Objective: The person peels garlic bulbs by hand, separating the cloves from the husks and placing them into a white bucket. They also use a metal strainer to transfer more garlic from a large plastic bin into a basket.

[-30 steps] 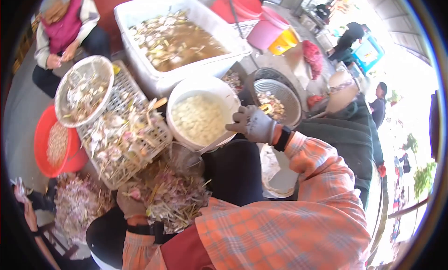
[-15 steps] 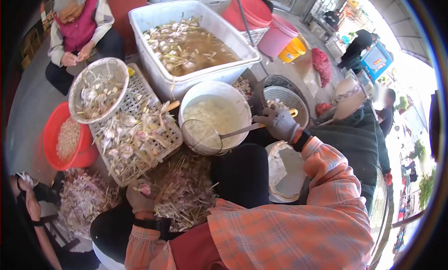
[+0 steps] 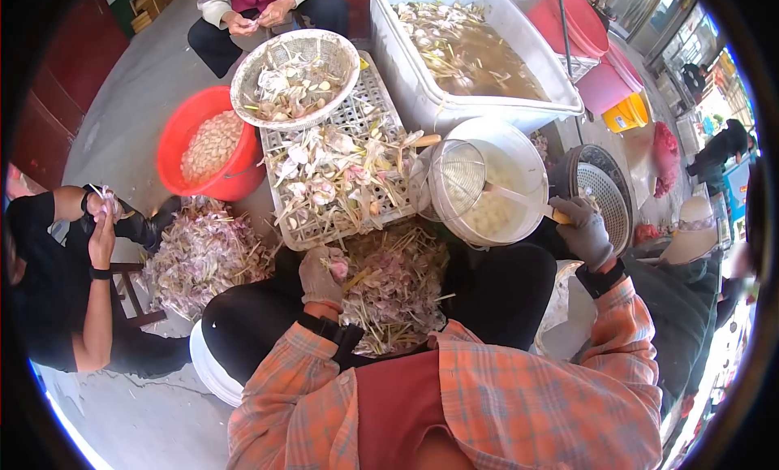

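Note:
My right hand (image 3: 586, 230), in a grey glove, is closed around the yellow handle of a wire skimmer (image 3: 456, 180). The skimmer's round mesh lies over the left rim of a white bucket (image 3: 531, 218) that holds pale peeled cloves in cloudy water. My left hand (image 3: 322, 277), also gloved, is closed on a pinkish garlic bulb (image 3: 337, 267). It is just in front of a grey plastic crate (image 3: 304, 237) heaped with garlic and stalks. Beneath and beside it lies a pile of skins (image 3: 398, 287). A wooden handle (image 3: 427, 140) rests at the crate's right edge.
A mesh basket (image 3: 349, 80) stands on the crate's back. Left of it is a red basin (image 3: 172, 145) of cloves. A large white tub (image 3: 479, 105) holds garlic in brown water. Two people sit nearby, one (image 3: 101, 308) at left, one (image 3: 316, 7) at back.
The view has swung left, bringing the left co-worker further into sight. The skimmer's mesh has risen from inside the bucket to above its left rim. Both hands keep their grips.

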`<action>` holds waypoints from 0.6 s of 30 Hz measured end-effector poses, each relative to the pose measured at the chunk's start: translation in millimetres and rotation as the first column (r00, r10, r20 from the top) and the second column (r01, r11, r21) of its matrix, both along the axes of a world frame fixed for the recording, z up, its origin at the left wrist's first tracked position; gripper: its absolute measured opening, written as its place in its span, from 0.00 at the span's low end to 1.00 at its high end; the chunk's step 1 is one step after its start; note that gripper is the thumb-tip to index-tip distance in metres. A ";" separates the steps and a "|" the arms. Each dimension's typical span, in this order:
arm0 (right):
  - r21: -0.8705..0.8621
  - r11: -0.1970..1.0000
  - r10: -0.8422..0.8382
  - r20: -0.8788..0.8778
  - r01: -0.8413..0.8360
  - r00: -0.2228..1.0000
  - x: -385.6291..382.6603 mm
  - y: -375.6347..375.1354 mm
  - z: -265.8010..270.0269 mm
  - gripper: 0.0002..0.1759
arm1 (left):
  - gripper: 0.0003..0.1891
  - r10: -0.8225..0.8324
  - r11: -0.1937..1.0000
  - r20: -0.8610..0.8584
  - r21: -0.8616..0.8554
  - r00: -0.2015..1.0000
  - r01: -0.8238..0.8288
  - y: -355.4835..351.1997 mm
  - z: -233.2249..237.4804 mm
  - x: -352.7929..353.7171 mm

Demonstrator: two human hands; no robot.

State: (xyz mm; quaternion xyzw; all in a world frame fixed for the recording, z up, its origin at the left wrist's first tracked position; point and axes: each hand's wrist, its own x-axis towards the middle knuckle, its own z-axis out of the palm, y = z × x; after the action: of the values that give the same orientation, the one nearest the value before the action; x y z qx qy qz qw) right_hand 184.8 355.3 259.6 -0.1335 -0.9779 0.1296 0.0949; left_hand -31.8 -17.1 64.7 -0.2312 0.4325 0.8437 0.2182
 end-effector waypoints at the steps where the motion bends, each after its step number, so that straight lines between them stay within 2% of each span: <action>1: -0.298 0.951 -0.098 -0.040 0.081 0.994 2.8 2.0 -2.9 0.23 | 0.08 0.023 1.000 0.010 0.011 1.000 -0.023 0.2 3.1 0.0; 2: -0.529 0.842 -0.155 -0.051 0.105 0.987 1.1 4.5 0.5 0.22 | 0.08 0.025 0.999 0.020 0.029 0.999 -0.026 -0.2 -0.9 -1.8; 3: -0.726 0.678 -0.212 -0.045 0.114 0.976 0.0 5.5 8.8 0.21 | 0.08 0.026 0.998 0.031 0.049 0.999 -0.028 1.2 -5.4 -3.1; 4: -0.876 0.470 -0.266 -0.022 0.110 0.964 -0.5 5.1 17.2 0.19 | 0.08 0.026 0.997 0.044 0.068 0.999 -0.029 1.9 -9.7 -3.9; 5: -0.906 0.411 -0.320 -0.041 0.100 0.947 -3.1 4.3 24.9 0.19 | 0.08 0.013 0.998 0.058 0.066 0.998 -0.016 1.2 -14.0 -4.2; 7: -0.865 0.456 -0.323 0.059 0.210 0.944 -6.1 16.6 36.6 0.19 | 0.07 -0.017 0.998 0.084 0.064 0.996 0.011 2.2 -9.1 -4.8; 9: -0.806 0.530 -0.310 0.104 0.263 0.945 -9.4 18.6 44.7 0.22 | 0.07 -0.033 0.999 -0.004 0.028 0.999 0.033 1.6 -2.8 -0.5; 10: -0.800 0.533 -0.338 0.098 0.277 0.936 -12.8 22.5 48.2 0.23 | 0.07 -0.038 0.999 -0.049 0.014 0.998 0.038 1.6 -0.5 1.2; 12: -0.782 0.546 -0.390 0.080 0.301 0.917 -20.5 34.5 58.0 0.25 | 0.08 -0.052 0.997 -0.008 0.062 0.999 0.053 -1.5 -0.7 -1.5; 13: -0.822 0.479 -0.403 0.106 0.309 0.909 -27.6 39.2 65.8 0.28 | 0.08 -0.068 0.994 0.015 0.085 0.998 0.066 -4.5 -1.8 -2.7; 16: -0.873 0.483 -0.300 -0.097 0.063 0.949 -56.2 80.6 70.3 0.30 | 0.10 -0.048 0.958 -0.015 0.281 0.999 0.050 -9.9 -0.3 -9.9; 17: -0.935 0.354 -0.406 -0.164 -0.010 0.899 -66.9 86.2 73.9 0.31 | 0.10 -0.059 0.982 -0.085 0.175 0.995 0.073 -10.7 7.0 -14.1; 18: -0.909 0.402 -0.416 -0.073 0.111 0.906 -76.0 97.3 74.4 0.31 | 0.09 -0.048 0.996 -0.182 0.067 0.982 0.061 -9.0 25.4 -13.4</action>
State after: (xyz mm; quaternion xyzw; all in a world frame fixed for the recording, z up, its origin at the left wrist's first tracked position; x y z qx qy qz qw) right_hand 108.8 452.6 334.0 -0.2973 -0.7034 0.6223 0.1718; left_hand -45.2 -26.0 90.2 -0.1337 0.4258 0.8700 0.2094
